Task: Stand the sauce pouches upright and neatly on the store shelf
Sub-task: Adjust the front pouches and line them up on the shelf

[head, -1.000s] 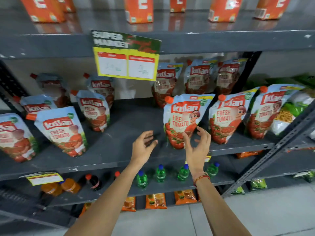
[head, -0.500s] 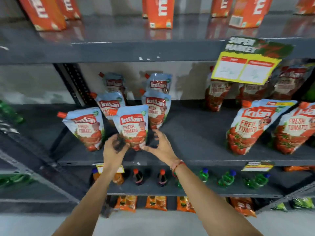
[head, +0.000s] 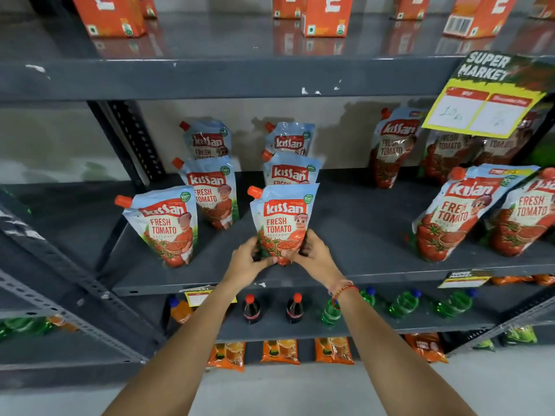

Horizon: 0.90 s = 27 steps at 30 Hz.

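The front sauce pouch (head: 283, 219) of the middle column is gripped at its base by both hands: the left hand (head: 247, 261) is clasped on the lower left corner and the right hand (head: 313, 256) on the lower right. The pouch is held upright near the front edge of the shelf (head: 354, 235), with two more pouches lined up behind it.

A topple is judged the main risk. If the soft base is not spread flat before release, the pouch may be expected to lean forward off the shelf edge, or backward into the pouch behind (head: 289, 172), so that the column is knocked over. The neighbouring pouch (head: 165, 226) to the left is tilted and may be disturbed by a sideways nudge.
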Available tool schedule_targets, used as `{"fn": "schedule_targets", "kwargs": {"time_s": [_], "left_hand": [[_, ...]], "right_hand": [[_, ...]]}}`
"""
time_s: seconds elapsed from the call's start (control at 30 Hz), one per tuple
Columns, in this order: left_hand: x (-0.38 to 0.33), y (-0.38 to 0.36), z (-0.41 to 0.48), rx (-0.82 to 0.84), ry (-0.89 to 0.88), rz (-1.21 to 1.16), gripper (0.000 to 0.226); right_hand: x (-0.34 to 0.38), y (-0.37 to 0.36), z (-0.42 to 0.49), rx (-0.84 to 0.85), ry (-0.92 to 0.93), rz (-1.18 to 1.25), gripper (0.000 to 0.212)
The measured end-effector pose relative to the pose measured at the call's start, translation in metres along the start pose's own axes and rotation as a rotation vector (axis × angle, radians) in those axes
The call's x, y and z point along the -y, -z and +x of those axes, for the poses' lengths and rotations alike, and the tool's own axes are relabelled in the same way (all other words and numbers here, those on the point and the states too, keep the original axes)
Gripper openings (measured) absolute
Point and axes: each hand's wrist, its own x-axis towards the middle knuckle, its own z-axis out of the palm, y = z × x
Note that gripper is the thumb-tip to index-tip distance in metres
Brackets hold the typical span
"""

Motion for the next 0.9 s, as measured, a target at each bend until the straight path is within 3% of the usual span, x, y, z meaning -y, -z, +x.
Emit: {"fn": "schedule_targets", "kwargs": {"time_s": [0.4,0.5,0.6,0.67,0.73,0.8,0.9], "left_hand": [[-0.005,-0.008,-0.013,-0.048,-0.007,0.002,0.06],[0.001,0.011,-0.031,-0.23,0.011,-0.121,0.05],[0.012,0.046,-0.061,-0.581,0.009,-0.22,0.028],[0.024,0.076,-0.074,-0.811,0.0,-0.244,0.027],[0.042,0.105,-0.074,-0.875,0.045,-0.222,0.04],[0.058,0.129,-0.066,-0.737,0.158,-0.179,0.056],[0.07,0.147,-0.053,-0.447,0.214,-0.163,0.073]], "right_hand": [[0.003,0.005,-0.028,-0.086,0.014,-0.017,0.061],[0.003,-0.005,-0.048,-0.357,0.036,0.078,0.065],[0.007,-0.03,-0.073,-0.545,0.124,0.067,0.04],[0.013,-0.052,-0.08,-0.445,0.208,-0.001,0.033],[0.019,-0.079,-0.071,-0.289,0.281,-0.086,0.03],[0.029,-0.107,-0.052,-0.141,0.304,-0.134,0.035],[0.045,-0.143,-0.014,0.091,0.189,-0.105,0.059]]}}
